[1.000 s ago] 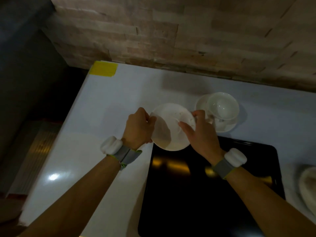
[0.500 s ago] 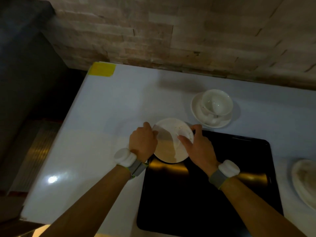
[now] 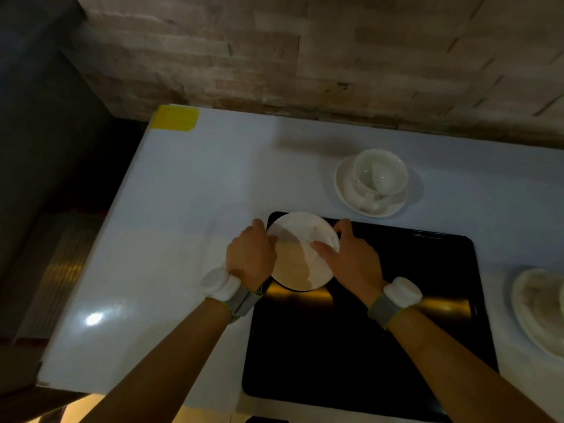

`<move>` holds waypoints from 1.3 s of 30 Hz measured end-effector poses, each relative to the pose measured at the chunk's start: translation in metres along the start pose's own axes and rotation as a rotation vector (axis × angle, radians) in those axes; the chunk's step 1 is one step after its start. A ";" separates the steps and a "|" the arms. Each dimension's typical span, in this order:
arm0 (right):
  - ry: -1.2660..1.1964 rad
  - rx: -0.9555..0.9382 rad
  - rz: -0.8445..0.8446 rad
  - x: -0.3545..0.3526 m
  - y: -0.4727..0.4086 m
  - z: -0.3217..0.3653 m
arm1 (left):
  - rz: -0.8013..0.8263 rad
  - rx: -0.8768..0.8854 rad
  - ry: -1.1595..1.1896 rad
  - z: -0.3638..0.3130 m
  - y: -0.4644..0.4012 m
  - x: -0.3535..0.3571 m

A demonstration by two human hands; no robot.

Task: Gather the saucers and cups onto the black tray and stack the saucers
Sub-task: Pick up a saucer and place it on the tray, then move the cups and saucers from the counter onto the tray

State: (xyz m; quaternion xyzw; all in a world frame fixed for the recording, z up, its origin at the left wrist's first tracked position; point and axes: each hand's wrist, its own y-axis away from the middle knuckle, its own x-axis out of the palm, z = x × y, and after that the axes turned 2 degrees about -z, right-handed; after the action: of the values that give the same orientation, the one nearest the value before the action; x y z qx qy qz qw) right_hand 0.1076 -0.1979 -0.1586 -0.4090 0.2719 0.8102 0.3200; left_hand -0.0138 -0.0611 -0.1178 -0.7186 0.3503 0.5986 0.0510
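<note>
White round ceramic saucer (image 3: pixel 300 254) sits at far-left corner of flat black rectangular tray (image 3: pixel 396 331), pinched at opposite rim edges btwn left hand (image 3: pixel 251 254) & right hand (image 3: pixel 351 261); prob. light, stiff, slick, chips easily, so rim's best.

Right-edge saucer (image 3: pixel 540 312) cut off by frame; held saucer (image 3: pixel 300 254) rim partly hidden under both hands.
</note>
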 end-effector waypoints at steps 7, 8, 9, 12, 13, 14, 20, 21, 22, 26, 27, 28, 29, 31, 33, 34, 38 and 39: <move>-0.016 0.063 0.021 -0.009 0.000 -0.003 | -0.137 0.014 0.114 0.003 0.008 0.003; -0.030 0.077 0.028 -0.013 0.001 -0.007 | -0.168 0.047 0.142 0.006 0.008 0.004; -0.043 0.088 0.033 -0.016 0.002 -0.011 | -0.197 0.084 0.166 0.008 0.007 0.006; -0.119 0.120 0.062 -0.029 0.009 -0.024 | -0.260 0.210 0.176 0.008 0.005 0.010; -0.159 0.137 0.076 -0.035 0.011 -0.030 | -0.275 0.261 0.175 0.004 0.005 0.012; -0.203 0.152 0.094 -0.041 0.014 -0.035 | -0.284 0.307 0.179 0.001 0.005 0.014; -0.329 0.170 0.097 -0.079 0.031 -0.078 | -0.192 0.489 0.324 -0.039 0.010 0.029; -0.342 0.171 0.077 -0.085 0.034 -0.086 | -0.160 0.515 0.365 -0.048 0.012 0.033; -0.359 0.176 0.051 -0.092 0.037 -0.096 | -0.128 0.543 0.390 -0.059 0.014 0.038; -0.384 0.181 -0.043 -0.115 0.047 -0.127 | -0.032 0.623 0.425 -0.097 0.022 0.051; -0.390 0.192 -0.064 -0.122 0.050 -0.135 | -0.013 0.649 0.427 -0.108 0.024 0.054; -0.405 0.204 -0.086 -0.127 0.053 -0.142 | 0.004 0.675 0.426 -0.117 0.026 0.056; -0.422 0.218 -0.112 -0.133 0.055 -0.149 | 0.017 0.698 0.425 -0.127 0.027 0.059; -0.437 0.236 -0.188 -0.145 0.062 -0.165 | 0.043 0.739 0.420 -0.147 0.030 0.065; -0.450 0.240 -0.251 -0.158 0.072 -0.179 | 0.088 0.776 0.420 -0.167 0.032 0.073; -0.458 0.240 -0.277 -0.165 0.077 -0.187 | 0.110 0.791 0.422 -0.179 0.035 0.076; -0.394 0.259 -0.425 -0.193 0.098 -0.222 | 0.227 0.793 0.455 -0.227 0.044 0.094; -0.379 0.269 -0.456 -0.196 0.099 -0.223 | 0.261 0.777 0.470 -0.232 0.045 0.095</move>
State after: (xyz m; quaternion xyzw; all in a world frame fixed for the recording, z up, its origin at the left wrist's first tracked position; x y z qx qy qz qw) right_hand 0.2339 -0.4771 -0.0922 -0.2550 0.2136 0.7362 0.5894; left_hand 0.1556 -0.2514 -0.1230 -0.7121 0.6381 0.2455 0.1597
